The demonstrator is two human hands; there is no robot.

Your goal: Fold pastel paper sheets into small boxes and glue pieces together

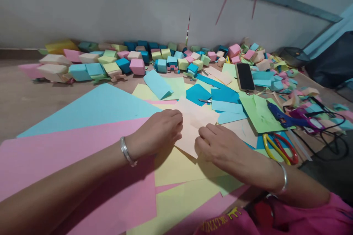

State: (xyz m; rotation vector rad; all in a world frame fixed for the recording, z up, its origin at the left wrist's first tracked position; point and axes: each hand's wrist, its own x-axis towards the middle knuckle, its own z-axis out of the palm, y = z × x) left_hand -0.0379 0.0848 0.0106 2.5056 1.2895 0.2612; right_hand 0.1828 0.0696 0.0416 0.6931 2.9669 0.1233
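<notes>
Clamped from both sides, the peach sheet (193,123) sits between curled left hand (158,132) and right hand (220,147), over yellow paper (176,169), scissors (278,147) nearby.

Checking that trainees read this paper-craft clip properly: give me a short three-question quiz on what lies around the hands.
1. True or false: the left hand and the right hand both touch the peach sheet.
2. The scissors have handles that are: A blue, B yellow and red, C black.
3. Which hand is nearer the phone?
Key: 1 true; 2 B; 3 the right hand.
</notes>
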